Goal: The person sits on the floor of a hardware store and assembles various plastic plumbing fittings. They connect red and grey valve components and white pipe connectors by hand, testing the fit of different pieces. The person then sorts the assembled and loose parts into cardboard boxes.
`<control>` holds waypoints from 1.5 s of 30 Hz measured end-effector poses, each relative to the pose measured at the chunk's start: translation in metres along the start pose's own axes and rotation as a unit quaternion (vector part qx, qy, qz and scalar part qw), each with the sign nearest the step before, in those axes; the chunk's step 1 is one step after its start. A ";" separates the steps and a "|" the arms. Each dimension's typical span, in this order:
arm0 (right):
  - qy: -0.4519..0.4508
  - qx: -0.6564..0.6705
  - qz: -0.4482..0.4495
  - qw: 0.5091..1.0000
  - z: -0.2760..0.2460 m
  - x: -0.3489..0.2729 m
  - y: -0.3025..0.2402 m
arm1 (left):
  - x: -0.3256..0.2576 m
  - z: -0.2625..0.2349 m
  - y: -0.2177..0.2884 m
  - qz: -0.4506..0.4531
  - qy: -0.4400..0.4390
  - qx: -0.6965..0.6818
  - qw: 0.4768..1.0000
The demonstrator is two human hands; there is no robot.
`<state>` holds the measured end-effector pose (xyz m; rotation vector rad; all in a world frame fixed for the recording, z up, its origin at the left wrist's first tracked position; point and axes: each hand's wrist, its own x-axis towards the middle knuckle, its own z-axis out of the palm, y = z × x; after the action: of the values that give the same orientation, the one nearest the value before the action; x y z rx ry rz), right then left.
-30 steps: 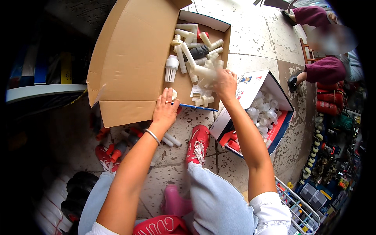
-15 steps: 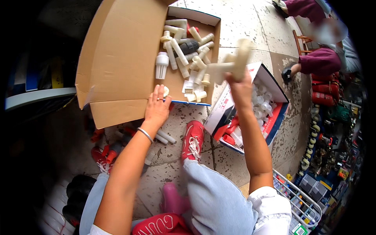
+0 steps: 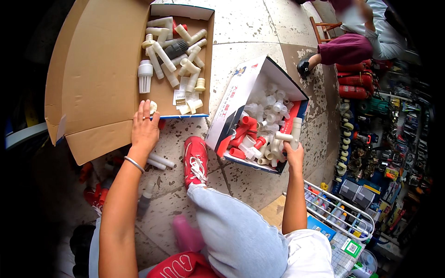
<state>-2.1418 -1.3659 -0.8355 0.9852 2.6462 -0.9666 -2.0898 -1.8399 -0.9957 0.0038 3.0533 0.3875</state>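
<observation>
My left hand [image 3: 145, 129] grips the near edge of an open cardboard box [image 3: 95, 78], its fingers over the edge beside a small cream round fitting [image 3: 153, 107]. Inside lie several cream pipe fittings [image 3: 164, 56], a dark grey fitting [image 3: 176, 48] and a white ribbed plastic fitting [image 3: 145, 76]. To the right, my right hand [image 3: 294, 155] is closed around a cream tee pipe fitting [image 3: 295, 132], over the near right side of a second box [image 3: 236, 99]. That box contains translucent white fittings [image 3: 269, 106], red fittings [image 3: 243, 132] and cream ones.
My red shoe [image 3: 194, 160] stands on the worn tiled floor between the boxes. Two pale pipes [image 3: 160, 161] lie left of it. A white wire rack [image 3: 338, 208] is at the lower right. Red cylinders [image 3: 354, 81] and a seated person [image 3: 352, 46] are at the far right.
My right hand has lowered the tee fitting from above the second box down to its near right side. My left hand stays at the first box. The whole view has shifted.
</observation>
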 end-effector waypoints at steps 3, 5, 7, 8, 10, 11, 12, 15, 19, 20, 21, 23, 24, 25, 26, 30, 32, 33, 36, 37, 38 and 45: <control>0.054 0.017 -0.037 0.998 0.003 -0.003 0.009 | -0.001 0.000 0.001 0.002 0.000 0.003 1.000; 0.024 0.009 -0.006 1.000 -0.004 -0.011 0.010 | 0.000 -0.001 0.002 -0.001 0.000 0.001 1.000; 0.023 -0.098 -0.088 0.991 -0.015 -0.017 0.035 | -0.001 -0.003 0.002 -0.004 0.002 -0.006 1.000; 0.017 -0.145 -0.131 0.980 -0.010 -0.022 0.039 | 0.000 -0.008 0.004 -0.010 -0.001 0.004 1.000; 0.049 -0.185 -0.189 0.963 -0.005 -0.038 0.022 | 0.001 -0.007 0.005 -0.001 0.024 0.008 1.000; 0.068 -0.147 -0.221 0.962 0.009 -0.056 -0.017 | 0.000 -0.008 0.003 -0.006 0.020 0.004 1.000; 0.067 -0.103 -0.266 0.956 0.022 -0.068 -0.051 | 0.000 -0.009 0.004 -0.007 0.017 -0.005 1.000; -0.019 0.020 -0.385 0.922 0.084 -0.078 -0.130 | -0.002 -0.008 0.002 -0.014 0.006 -0.007 1.000; -0.155 -0.027 -0.504 0.849 0.190 -0.058 -0.203 | -0.001 -0.013 0.004 -0.020 -0.021 0.000 1.000; -0.171 -0.076 -0.522 0.832 0.220 -0.043 -0.211 | -0.001 -0.012 0.004 -0.017 -0.018 -0.002 1.000; -0.166 -0.176 -0.521 0.818 0.246 -0.038 -0.223 | -0.001 -0.013 0.004 -0.024 -0.029 0.003 0.999; -0.139 -0.244 -0.559 0.780 0.285 -0.007 -0.228 | 0.002 -0.013 0.008 -0.016 -0.025 0.000 1.000; -0.143 -0.271 -0.550 0.777 0.298 0.002 -0.232 | 0.001 -0.012 0.007 -0.016 -0.026 0.001 1.000; -0.148 -0.299 -0.541 0.772 0.307 0.006 -0.237 | -0.001 -0.012 0.006 -0.017 -0.022 0.000 1.000; -0.151 -0.328 -0.530 0.767 0.313 0.010 -0.237 | -0.001 -0.012 0.005 -0.017 -0.017 -0.002 1.000; -0.198 -0.313 -0.519 0.771 0.312 0.017 -0.225 | -0.002 -0.008 0.004 -0.015 -0.002 -0.012 1.000; -0.171 -0.293 -0.529 0.777 0.310 0.012 -0.221 | -0.002 -0.006 0.001 -0.008 0.023 -0.010 1.000; -0.157 -0.284 -0.535 0.780 0.308 0.009 -0.219 | -0.003 -0.005 0.001 -0.003 0.035 -0.009 0.999; -0.129 -0.228 -0.478 0.838 0.299 0.009 -0.219 | 0.000 -0.008 0.006 -0.008 -0.011 -0.013 1.000; -0.125 -0.181 -0.483 0.847 0.294 -0.001 -0.224 | -0.002 -0.009 0.003 -0.012 -0.012 -0.005 1.000; -0.129 -0.113 -0.515 0.840 0.290 -0.004 -0.225 | -0.003 -0.007 0.002 -0.014 -0.013 -0.001 1.000; -0.286 0.245 -0.386 0.842 0.179 -0.067 -0.219 | -0.001 -0.006 0.003 -0.009 -0.023 -0.012 1.000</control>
<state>-2.2418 -1.6392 -0.8378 -0.4027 2.2587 -1.7983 -2.0890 -1.8388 -0.9890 -0.0158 3.0014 0.4184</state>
